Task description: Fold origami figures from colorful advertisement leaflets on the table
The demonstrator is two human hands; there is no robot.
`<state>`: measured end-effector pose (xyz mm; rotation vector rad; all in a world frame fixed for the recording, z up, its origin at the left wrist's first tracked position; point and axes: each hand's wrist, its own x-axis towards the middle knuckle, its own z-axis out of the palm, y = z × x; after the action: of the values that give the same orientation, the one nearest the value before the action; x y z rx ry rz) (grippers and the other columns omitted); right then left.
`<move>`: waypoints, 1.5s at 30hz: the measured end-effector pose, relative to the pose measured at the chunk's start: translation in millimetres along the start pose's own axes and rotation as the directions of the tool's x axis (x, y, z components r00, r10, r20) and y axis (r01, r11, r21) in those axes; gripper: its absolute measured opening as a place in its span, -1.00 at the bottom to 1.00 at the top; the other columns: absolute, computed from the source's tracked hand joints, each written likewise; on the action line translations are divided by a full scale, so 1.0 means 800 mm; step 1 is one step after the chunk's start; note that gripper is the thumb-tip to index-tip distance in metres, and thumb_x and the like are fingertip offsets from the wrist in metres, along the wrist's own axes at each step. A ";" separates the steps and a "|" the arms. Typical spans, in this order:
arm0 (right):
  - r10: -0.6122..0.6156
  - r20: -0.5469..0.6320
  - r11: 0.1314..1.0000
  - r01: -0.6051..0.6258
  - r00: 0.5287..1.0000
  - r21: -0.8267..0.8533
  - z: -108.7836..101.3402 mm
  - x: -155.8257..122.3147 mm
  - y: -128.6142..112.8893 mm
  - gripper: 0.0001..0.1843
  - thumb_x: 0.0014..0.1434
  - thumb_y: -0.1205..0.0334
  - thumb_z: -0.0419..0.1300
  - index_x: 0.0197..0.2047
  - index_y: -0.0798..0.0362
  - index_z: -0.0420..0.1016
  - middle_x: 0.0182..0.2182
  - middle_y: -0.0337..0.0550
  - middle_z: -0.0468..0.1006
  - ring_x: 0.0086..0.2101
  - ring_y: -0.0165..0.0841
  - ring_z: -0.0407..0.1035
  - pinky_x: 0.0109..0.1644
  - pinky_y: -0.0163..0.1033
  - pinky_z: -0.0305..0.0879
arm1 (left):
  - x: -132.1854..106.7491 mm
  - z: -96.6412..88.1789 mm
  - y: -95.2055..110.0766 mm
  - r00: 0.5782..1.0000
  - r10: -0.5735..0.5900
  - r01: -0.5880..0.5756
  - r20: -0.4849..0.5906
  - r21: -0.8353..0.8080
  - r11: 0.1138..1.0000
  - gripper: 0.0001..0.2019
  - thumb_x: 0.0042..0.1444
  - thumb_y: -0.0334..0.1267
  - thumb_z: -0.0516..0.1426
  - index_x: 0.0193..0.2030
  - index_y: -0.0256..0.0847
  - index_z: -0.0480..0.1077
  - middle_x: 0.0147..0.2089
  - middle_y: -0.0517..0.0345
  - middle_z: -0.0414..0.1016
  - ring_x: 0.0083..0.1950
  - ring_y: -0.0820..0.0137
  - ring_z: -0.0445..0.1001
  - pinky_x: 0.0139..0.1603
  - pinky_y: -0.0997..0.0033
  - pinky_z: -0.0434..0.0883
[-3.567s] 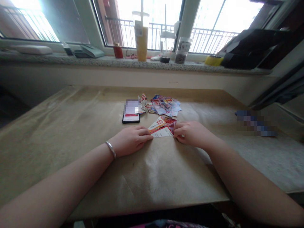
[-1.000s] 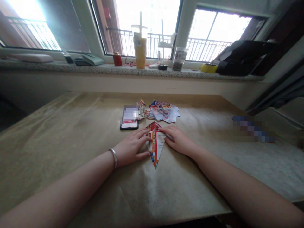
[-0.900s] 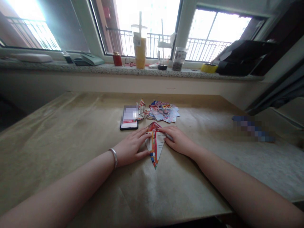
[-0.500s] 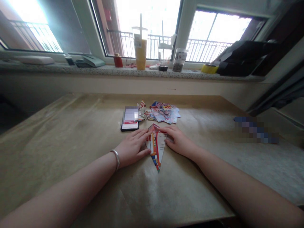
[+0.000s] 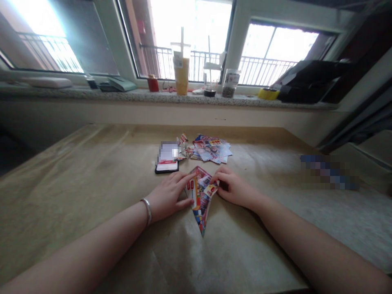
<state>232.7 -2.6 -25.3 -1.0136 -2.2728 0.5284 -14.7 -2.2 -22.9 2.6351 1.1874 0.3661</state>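
A folded piece of printed paper (image 5: 199, 204), kite-shaped with its sharp point toward me, lies on the table between my hands. My left hand (image 5: 170, 195) rests flat on its left side, fingers stretched out, a silver bangle at the wrist. On the other side my right hand (image 5: 234, 188) pinches the right flap between thumb and fingers. That flap is lifted, and a colourful printed face with a yellow label shows beneath my fingertips. Just beyond lie a stack of printed paper sheets (image 5: 212, 149) and a crumpled or folded paper piece (image 5: 184, 148).
A phone (image 5: 167, 166) lies left of the papers, its screen blurred out. Over at the right is a pixelated bluish item (image 5: 327, 171). Along the windowsill (image 5: 122, 96) stand a tall cup of yellow drink (image 5: 181, 73), a red jar (image 5: 152, 83), clear containers and a black bag (image 5: 306, 83).
My right hand has gone from resting along the paper's right edge to pinching its flap. The white printed side there has given way to a colourful one. My left hand stays nearly in place.
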 end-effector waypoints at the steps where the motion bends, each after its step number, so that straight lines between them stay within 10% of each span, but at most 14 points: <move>1: -0.005 0.014 1.000 0.005 1.000 0.001 -0.001 0.000 -0.001 -0.73 -0.01 0.53 0.10 -0.25 0.07 0.45 -0.26 -0.11 0.37 -0.28 -0.39 0.33 -0.19 -0.28 0.31 | 0.000 0.000 0.000 1.000 0.003 -0.003 -0.017 -0.023 1.000 -0.29 0.07 -0.12 0.15 0.33 -0.08 -0.04 0.18 -0.01 0.21 0.19 0.17 0.19 0.23 0.10 0.19; 8: -0.011 0.140 0.997 0.022 0.990 -0.079 -0.009 -0.002 -0.001 -0.82 0.00 0.51 0.11 -0.36 0.06 0.41 -0.34 -0.15 0.47 -0.29 -0.37 0.35 -0.20 -0.28 0.28 | -0.003 -0.001 -0.006 0.987 0.059 -0.075 -0.151 -0.101 0.992 -0.21 -0.02 -0.25 0.24 0.32 0.01 -0.05 0.09 0.03 0.21 0.11 0.21 0.21 0.17 0.12 0.26; 15: -0.035 0.222 0.989 0.066 0.975 -0.133 -0.019 -0.008 -0.005 -0.73 0.00 0.50 0.10 -0.26 0.03 0.48 -0.21 -0.13 0.51 -0.18 -0.35 0.39 -0.09 -0.27 0.30 | -0.005 -0.020 -0.012 0.943 0.309 -0.305 -0.119 0.055 0.951 -0.81 0.19 -0.20 0.07 -0.10 -0.03 0.45 -0.14 0.08 0.38 -0.06 0.30 0.31 0.00 0.24 0.33; 19: -0.034 0.255 0.982 0.080 0.966 -0.170 -0.022 -0.009 -0.008 -0.73 0.01 0.47 0.11 -0.22 0.03 0.49 -0.17 -0.12 0.51 -0.16 -0.33 0.40 -0.07 -0.26 0.31 | -0.008 -0.033 -0.017 0.921 0.389 -0.381 -0.007 0.180 0.907 -0.78 0.25 -0.26 -0.01 -0.14 -0.02 0.47 -0.19 0.12 0.46 -0.15 0.36 0.37 0.06 0.18 0.27; 31: 0.039 0.241 0.921 0.059 0.970 -0.385 -0.027 -0.009 -0.018 -0.87 0.15 0.30 0.08 -0.37 0.03 0.43 -0.37 -0.14 0.47 -0.32 -0.34 0.33 -0.30 -0.30 0.18 | -0.019 -0.048 0.001 0.979 0.201 -0.205 0.042 0.145 0.968 -0.78 0.24 -0.26 0.00 -0.23 -0.04 0.49 -0.34 0.20 0.45 -0.33 0.46 0.42 -0.28 0.50 0.33; 45: 0.344 0.067 0.909 -0.314 0.937 -0.275 -0.006 -0.001 -0.012 -0.83 0.18 0.23 0.02 -0.41 0.06 0.32 -0.44 -0.16 0.46 -0.40 -0.38 0.31 -0.35 -0.32 0.11 | -0.012 -0.024 -0.003 0.983 -0.169 0.170 -0.075 0.003 0.985 -0.79 0.18 -0.15 0.00 -0.24 -0.20 0.37 -0.33 0.13 0.46 -0.32 0.36 0.41 -0.34 0.42 0.29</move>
<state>231.5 -8.8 -16.3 -1.5549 -2.3240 0.4379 -28.9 -6.0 -6.5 2.5235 1.4279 0.4306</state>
